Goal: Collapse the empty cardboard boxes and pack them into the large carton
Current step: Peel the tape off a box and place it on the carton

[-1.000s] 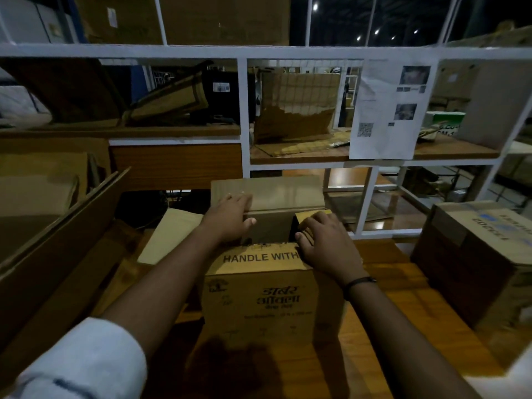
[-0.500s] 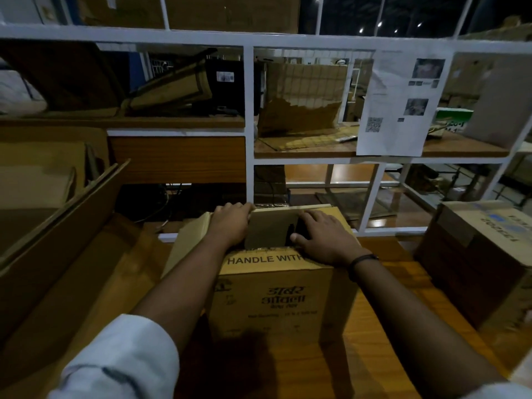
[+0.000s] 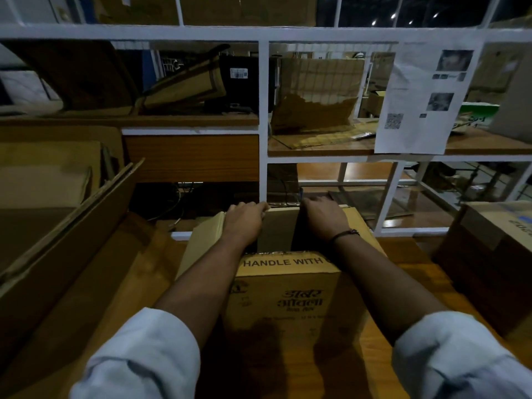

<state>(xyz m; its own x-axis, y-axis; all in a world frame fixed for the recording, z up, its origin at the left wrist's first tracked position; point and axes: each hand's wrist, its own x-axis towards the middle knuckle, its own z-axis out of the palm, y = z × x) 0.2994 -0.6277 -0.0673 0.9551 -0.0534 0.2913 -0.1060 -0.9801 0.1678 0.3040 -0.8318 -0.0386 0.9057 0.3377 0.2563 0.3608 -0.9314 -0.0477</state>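
Both hands hold the top of the cardboard box [image 3: 288, 298].
The left hand [image 3: 244, 223] and right hand [image 3: 325, 220] sit close together, fingers curled over the far flap's edge, with the box on the wooden table [image 3: 417, 272] directly beneath them. The large carton [image 3: 66, 243] lies open beyond the left hand.

Single head-worn wide-angle view, facing forward and down: box [image 3: 288, 298] on the desk [image 3: 408, 254] close below, shelf [image 3: 263, 96] frame just behind it.
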